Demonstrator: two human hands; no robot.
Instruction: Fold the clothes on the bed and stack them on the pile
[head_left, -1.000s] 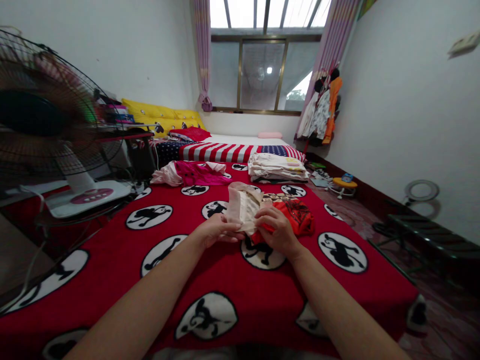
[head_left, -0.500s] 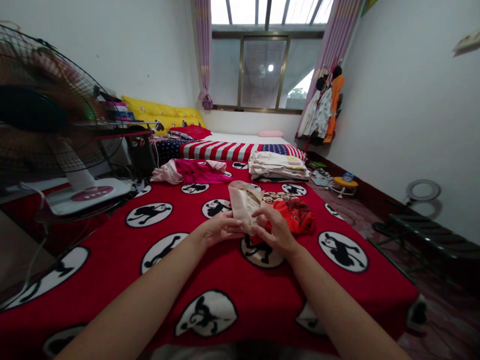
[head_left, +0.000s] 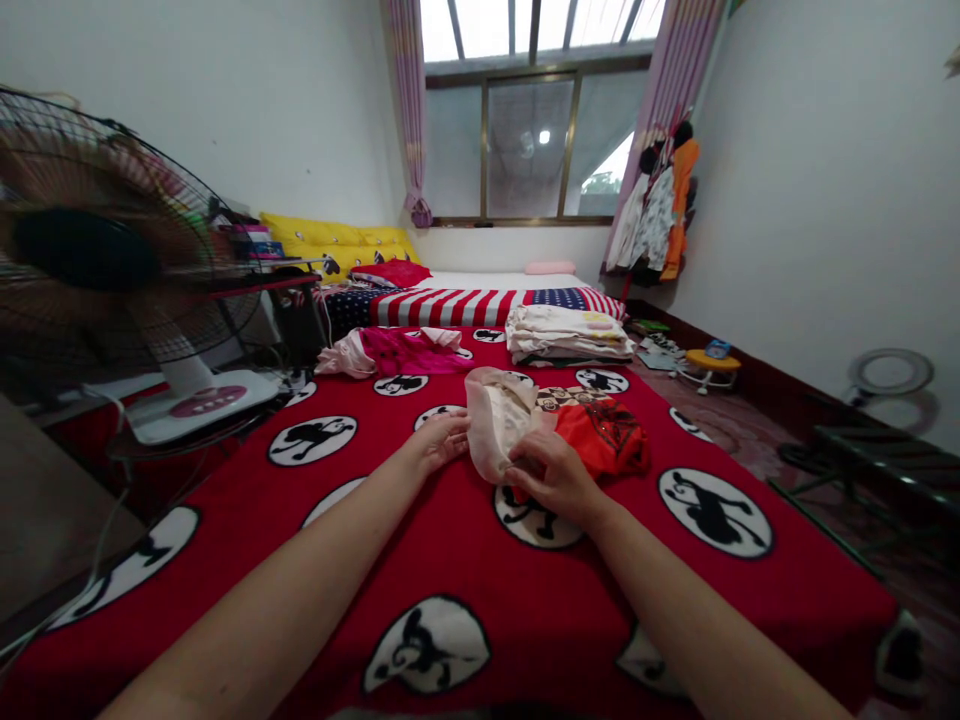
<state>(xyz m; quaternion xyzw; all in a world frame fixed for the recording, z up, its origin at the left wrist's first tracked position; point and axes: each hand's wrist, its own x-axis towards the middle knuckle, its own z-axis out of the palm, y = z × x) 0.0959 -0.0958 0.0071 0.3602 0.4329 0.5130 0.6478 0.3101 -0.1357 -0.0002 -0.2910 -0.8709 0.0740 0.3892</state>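
Observation:
A small cream garment (head_left: 497, 415) lies on the red bedspread (head_left: 420, 560) printed with black-and-white figures. My left hand (head_left: 441, 442) rests against its left edge, fingers together on the cloth. My right hand (head_left: 546, 476) pinches its lower right corner. A red-orange garment (head_left: 604, 438) lies crumpled just right of the cream one, touching it, with a patterned piece (head_left: 559, 396) behind it.
A stack of folded pale clothes (head_left: 568, 335) and a loose pink pile (head_left: 401, 351) lie farther up the bed. A standing fan (head_left: 112, 280) is at the left. A striped flag blanket (head_left: 480, 303), hung clothes (head_left: 660, 215) and a dark rack (head_left: 870, 460) are beyond.
My left hand slid from under the cream garment's lower edge to its left side. The right hand stayed pinching the lower corner. The camera shifted slightly.

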